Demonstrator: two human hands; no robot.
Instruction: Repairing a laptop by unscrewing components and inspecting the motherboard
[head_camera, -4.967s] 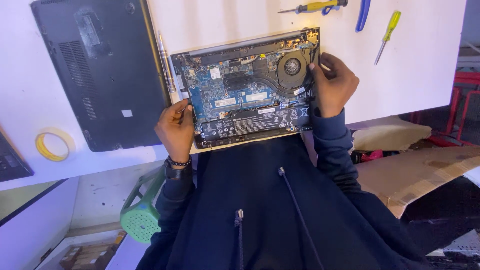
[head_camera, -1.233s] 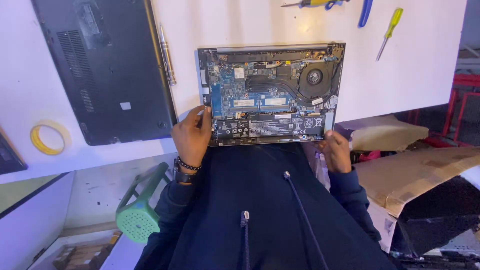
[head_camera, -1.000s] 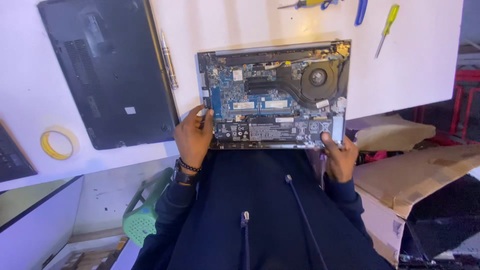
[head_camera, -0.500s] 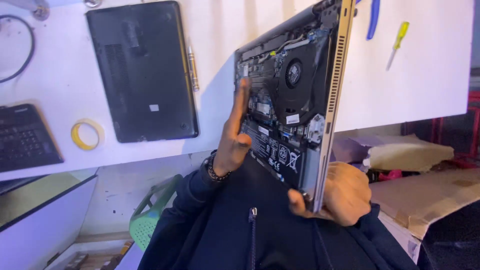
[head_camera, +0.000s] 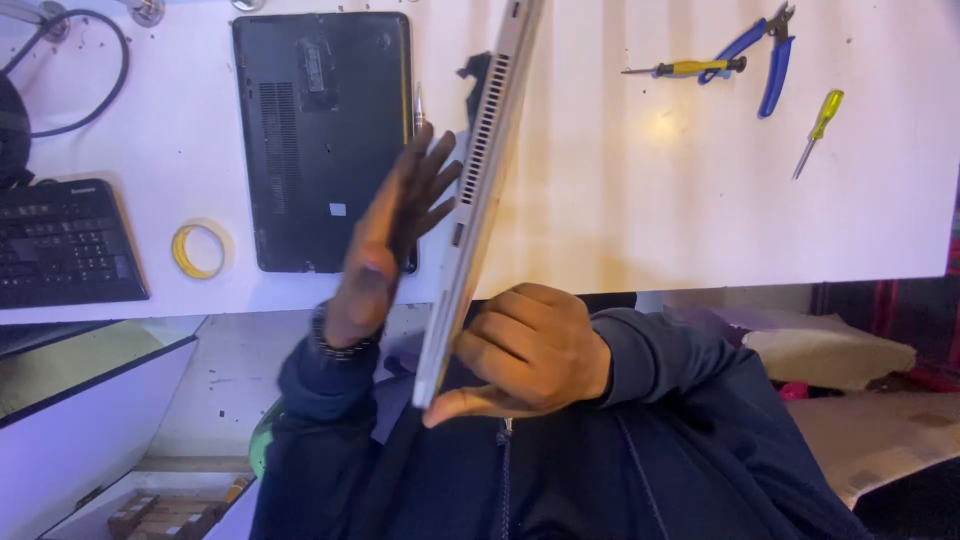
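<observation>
Nearest the camera: dark jacket, both sleeves reaching forward. Right hand (head_camera: 530, 350) grips the near edge of the laptop (head_camera: 478, 200); fingers (head_camera: 500, 335) curled together over the edge, thumb underneath. Laptop stands on edge, nearly vertical, silver casing seen side-on, a row of vent slots along the rim. It is lifted above the front edge of the worktop (head_camera: 640, 200), its far end running out of view at the top.

Left hand (head_camera: 395, 230) lies flat against the laptop's left face, fingers (head_camera: 432, 180) spread and pointing up. Dark bead bracelet (head_camera: 335, 345) at that wrist.

Below the worktop, left: a white panel (head_camera: 60, 440) with a dark edge, a green object (head_camera: 262, 445) half hidden by the sleeve, a box of small brown things (head_camera: 160, 505) at the bottom. Right: crumpled cloth or paper (head_camera: 830, 350) and cardboard (head_camera: 880, 440). Some red beyond, too dim to tell what.

Worktop is white, scuffed, speckled with small marks. On it, left to right: black keyboard (head_camera: 65, 245), yellow tape roll (head_camera: 200, 250), black bottom cover (head_camera: 322, 140) lying flat, just beside the left hand. Thin metal tool (head_camera: 419, 105) along the cover's right edge. Black cable (head_camera: 85, 70) loops at far left.

Far right of the worktop, well apart from the laptop: a yellow-handled screwdriver (head_camera: 685, 68) touching blue pliers (head_camera: 765, 55), and a second yellow screwdriver (head_camera: 820, 130) near them.
</observation>
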